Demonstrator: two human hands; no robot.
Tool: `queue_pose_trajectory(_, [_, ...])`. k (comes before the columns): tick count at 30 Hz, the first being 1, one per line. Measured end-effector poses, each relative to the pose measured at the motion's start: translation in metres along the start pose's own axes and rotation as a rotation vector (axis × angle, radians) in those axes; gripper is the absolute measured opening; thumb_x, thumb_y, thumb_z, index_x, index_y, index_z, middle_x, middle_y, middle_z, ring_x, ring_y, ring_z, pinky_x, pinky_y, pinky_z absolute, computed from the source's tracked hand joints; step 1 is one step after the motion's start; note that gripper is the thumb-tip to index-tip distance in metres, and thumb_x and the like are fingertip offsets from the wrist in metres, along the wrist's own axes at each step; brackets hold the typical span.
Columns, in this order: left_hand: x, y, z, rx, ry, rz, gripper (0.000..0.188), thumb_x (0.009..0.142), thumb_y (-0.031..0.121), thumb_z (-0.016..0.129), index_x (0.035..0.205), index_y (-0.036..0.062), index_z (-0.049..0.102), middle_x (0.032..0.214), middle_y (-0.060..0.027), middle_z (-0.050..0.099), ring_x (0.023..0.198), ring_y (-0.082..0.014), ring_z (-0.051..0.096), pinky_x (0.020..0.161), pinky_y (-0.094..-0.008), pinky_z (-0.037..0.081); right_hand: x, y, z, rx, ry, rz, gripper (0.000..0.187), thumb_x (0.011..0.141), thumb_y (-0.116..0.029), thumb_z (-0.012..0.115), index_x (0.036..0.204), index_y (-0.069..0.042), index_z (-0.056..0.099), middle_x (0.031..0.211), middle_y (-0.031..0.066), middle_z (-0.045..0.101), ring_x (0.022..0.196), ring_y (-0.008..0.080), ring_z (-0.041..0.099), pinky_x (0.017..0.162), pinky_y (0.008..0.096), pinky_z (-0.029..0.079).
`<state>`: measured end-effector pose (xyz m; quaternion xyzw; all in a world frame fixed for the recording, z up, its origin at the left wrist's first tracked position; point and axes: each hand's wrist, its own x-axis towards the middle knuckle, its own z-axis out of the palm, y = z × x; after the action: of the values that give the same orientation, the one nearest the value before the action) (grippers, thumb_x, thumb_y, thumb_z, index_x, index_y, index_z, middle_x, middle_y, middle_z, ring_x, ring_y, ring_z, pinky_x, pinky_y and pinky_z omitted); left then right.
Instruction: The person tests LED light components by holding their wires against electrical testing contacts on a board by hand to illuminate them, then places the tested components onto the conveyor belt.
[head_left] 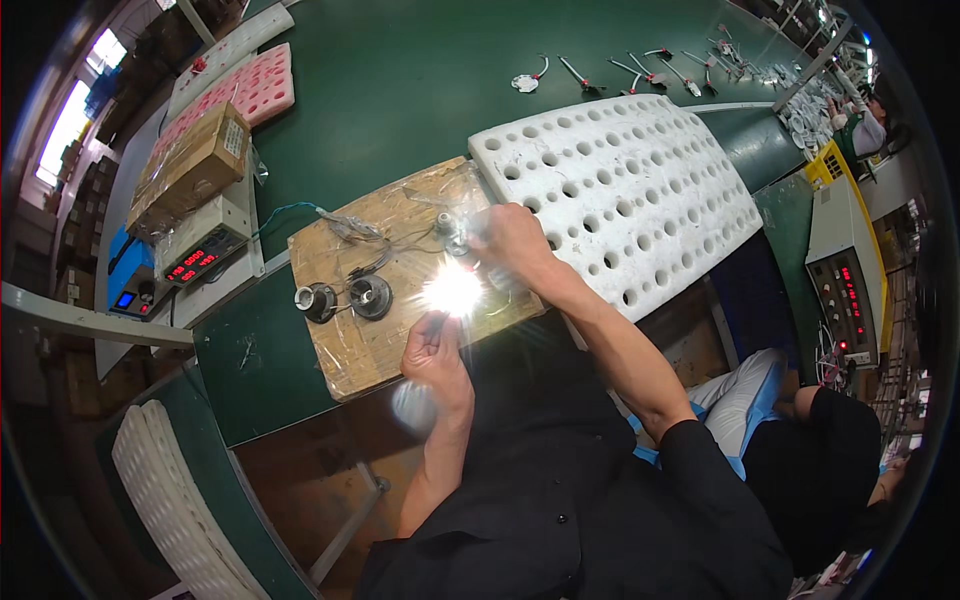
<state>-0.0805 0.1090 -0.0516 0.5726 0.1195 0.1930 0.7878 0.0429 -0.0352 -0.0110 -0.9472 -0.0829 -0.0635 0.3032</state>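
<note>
A lamp [453, 290] glows strongly over the near edge of a wooden board [350, 260] wrapped in clear film; the glare hides its shape. My left hand [437, 362] pinches at its lower side, thumb and fingers closed. Above and to the right, my right hand [512, 242] is closed by a blurred grey-silver piece [452, 234]; I cannot make out what it grips. Two round black lamp sockets [370, 296] [318, 302] sit on the board's left half. Thin wires [350, 232] run from the board's far side.
A white foam tray [620, 180] with rows of holes lies to the right. Small wired parts [640, 72] are strewn behind it. At left, a cardboard box [190, 165] rests on a meter with red digits [205, 250]. Another person [810, 450] sits at right near a second meter [848, 280].
</note>
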Motion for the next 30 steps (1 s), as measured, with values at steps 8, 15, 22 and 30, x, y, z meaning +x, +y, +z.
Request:
queue_pose_trajectory(8, [0.000,-0.010,-0.012,0.390,-0.008,0.099,0.022,0.090,0.009,0.071,0.105,-0.0056,0.067,0.096,-0.0074,0.069,0.084,-0.0133,0.061,0.075,-0.0282,0.050,0.009,0.007,0.002,-0.055,-0.030,-0.073,0.023,0.077,-0.026,0.070,0.080,-0.003,0.072,0.073,0.0201,0.068,0.070,0.0384,0.067,0.066,0.0439,0.054])
queue_pose_trajectory(15, [0.003,-0.007,-0.003,-0.029,-0.017,-0.020,0.018,0.089,0.003,0.074,0.104,-0.0047,0.069,0.093,-0.0061,0.071,0.085,-0.0100,0.062,0.080,-0.0265,0.050,0.011,0.020,0.006,-0.087,-0.034,-0.123,0.025,0.075,-0.028,0.070,0.076,-0.003,0.071,0.071,0.0201,0.067,0.069,0.0392,0.067,0.066,0.0444,0.054])
queue_pose_trajectory(22, [0.004,-0.014,-0.005,0.036,-0.071,0.086,0.020,0.087,-0.001,0.073,0.106,-0.0057,0.067,0.095,-0.0047,0.069,0.089,-0.0100,0.061,0.082,-0.0262,0.050,0.014,0.032,0.021,-0.181,-0.019,-0.134,0.019,0.075,-0.024,0.067,0.072,-0.006,0.071,0.071,0.0181,0.067,0.067,0.0371,0.067,0.064,0.0444,0.053])
queue_pose_trajectory(30, [0.008,-0.024,-0.009,0.042,-0.049,0.166,0.017,0.089,-0.005,0.069,0.106,-0.0070,0.065,0.097,-0.0052,0.069,0.091,-0.0093,0.060,0.083,-0.0256,0.050,0.013,0.038,0.024,-0.150,0.043,-0.235,0.022,0.075,-0.026,0.065,0.068,-0.005,0.068,0.069,0.0187,0.065,0.065,0.0376,0.066,0.061,0.0445,0.052])
